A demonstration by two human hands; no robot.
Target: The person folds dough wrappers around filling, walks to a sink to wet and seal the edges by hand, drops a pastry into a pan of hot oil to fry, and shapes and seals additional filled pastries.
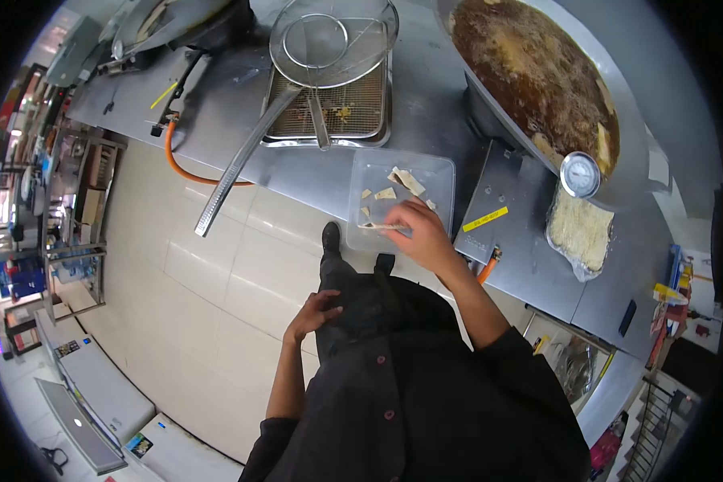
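My right hand [422, 233] is over the near side of a clear plastic container [361, 173], its fingers closed on a thin, pale, flat piece [375, 226]. Several more flat pale pieces [410, 181] lie scattered inside, some with darker edges; I cannot tell which food they are. Down at my side, my left hand [313, 315] hangs in front of my dark trousers, fingers loosely bent and apart, with nothing in it.
A wide pan of bubbling brown oil [530, 72] with a dial thermometer [580, 174] stands at right. Pale shreds fill a bag-lined tray [580, 229]. Mesh strainers [317, 40] rest over a wire-rack tray [353, 108]; one long handle [245, 165] overhangs the counter edge.
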